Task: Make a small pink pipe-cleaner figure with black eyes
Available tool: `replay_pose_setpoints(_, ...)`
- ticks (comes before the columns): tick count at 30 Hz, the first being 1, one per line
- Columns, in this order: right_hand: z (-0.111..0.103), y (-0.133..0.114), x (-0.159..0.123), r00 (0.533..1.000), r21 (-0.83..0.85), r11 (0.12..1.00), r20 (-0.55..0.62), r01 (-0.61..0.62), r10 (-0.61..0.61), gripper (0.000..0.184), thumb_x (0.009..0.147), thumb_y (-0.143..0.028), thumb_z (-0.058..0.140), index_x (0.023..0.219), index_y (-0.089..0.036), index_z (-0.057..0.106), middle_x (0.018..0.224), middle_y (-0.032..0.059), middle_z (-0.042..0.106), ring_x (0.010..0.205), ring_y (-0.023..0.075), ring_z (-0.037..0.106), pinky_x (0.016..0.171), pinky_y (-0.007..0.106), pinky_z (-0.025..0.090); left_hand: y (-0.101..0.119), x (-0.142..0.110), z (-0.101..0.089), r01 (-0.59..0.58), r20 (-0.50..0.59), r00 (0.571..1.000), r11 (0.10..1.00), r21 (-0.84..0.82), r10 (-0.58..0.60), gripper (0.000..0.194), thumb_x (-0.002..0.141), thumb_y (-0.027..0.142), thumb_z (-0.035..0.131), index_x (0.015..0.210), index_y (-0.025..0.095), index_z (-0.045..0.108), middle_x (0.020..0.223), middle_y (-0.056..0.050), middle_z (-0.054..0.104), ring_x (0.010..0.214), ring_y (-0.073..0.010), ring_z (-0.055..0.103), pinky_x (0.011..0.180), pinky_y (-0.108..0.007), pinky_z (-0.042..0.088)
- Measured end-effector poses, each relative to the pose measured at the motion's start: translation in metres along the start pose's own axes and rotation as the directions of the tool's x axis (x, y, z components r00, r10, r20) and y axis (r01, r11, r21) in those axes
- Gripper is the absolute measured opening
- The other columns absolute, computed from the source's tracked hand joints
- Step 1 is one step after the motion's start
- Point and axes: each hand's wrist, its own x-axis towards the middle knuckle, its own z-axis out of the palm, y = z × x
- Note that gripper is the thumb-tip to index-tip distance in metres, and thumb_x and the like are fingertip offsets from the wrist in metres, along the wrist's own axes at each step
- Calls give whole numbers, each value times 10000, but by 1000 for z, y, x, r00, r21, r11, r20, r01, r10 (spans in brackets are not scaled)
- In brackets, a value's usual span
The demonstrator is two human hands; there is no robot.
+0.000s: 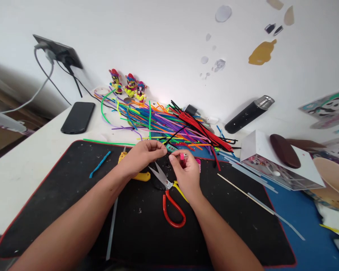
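My left hand (147, 154) is closed in a pinch above the black mat (226, 226); what its fingertips hold is too small to make out. Facing it, fingertips nearly touching, my right hand (188, 171) is closed around a small pink piece (183, 156) with white and black bits, partly hidden by the fingers. Just behind both fingertips lies a small teal object (171, 148). Open-bladed scissors (169, 188) with red handles rest below the hands. A yellow-handled tool (142, 176) lies partly under my left wrist, and a blue twisted pipe cleaner (100, 164) lies further left.
A heap of coloured pipe cleaners (164, 120) spreads behind the mat, with three small figures (130, 85) at its left. A phone (78, 117), a black flask (248, 114) and a white box (279, 162) stand around. A thin stick (245, 194) and glue sticks (251, 173) lie right.
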Motion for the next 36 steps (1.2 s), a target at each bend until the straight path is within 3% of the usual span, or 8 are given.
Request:
replay_pose_setpoints(9, 2, -1, -2, 998, -34, 997, -9, 69, -70, 131, 942, -356, 744, 957, -232, 705, 657, -58, 524, 548, 122, 440, 521, 252, 375, 0, 1, 3, 13, 11, 1000, 1000, 20, -13, 355, 734, 511, 837, 795, 181, 722, 557, 57, 490, 526, -103, 381, 512, -237, 329)
replay_pose_setpoints(19, 1, -2, -2, 997, -86, 993, -3, 77, -77, 145, 966, -352, 707, 910, -219, 702, 698, -38, 596, 557, 116, 475, 539, 253, 387, 1, 0, 4, 39, 22, 999, 999, 20, -39, 367, 723, 515, 844, 792, 177, 717, 554, 67, 468, 520, -94, 336, 506, -243, 274)
replay_pose_setpoints(27, -3, -3, 0, 996, -41, 996, -38, 73, -75, 176, 989, -395, 704, 996, -225, 749, 864, 21, 732, 691, 155, 604, 651, 279, 487, -5, 2, 2, 10, 22, 1000, 1000, -27, -10, 378, 751, 515, 863, 810, 168, 726, 589, 68, 475, 526, -79, 312, 503, -239, 222)
replay_pose_setpoints(36, -1, -5, -1, 996, -102, 991, -22, 84, -87, 150, 958, -376, 718, 975, -228, 731, 833, 9, 713, 645, 149, 571, 597, 272, 466, -4, 1, 3, 15, 40, 999, 999, -31, -14, 400, 752, 533, 865, 805, 165, 718, 576, 69, 470, 523, -81, 302, 506, -249, 209)
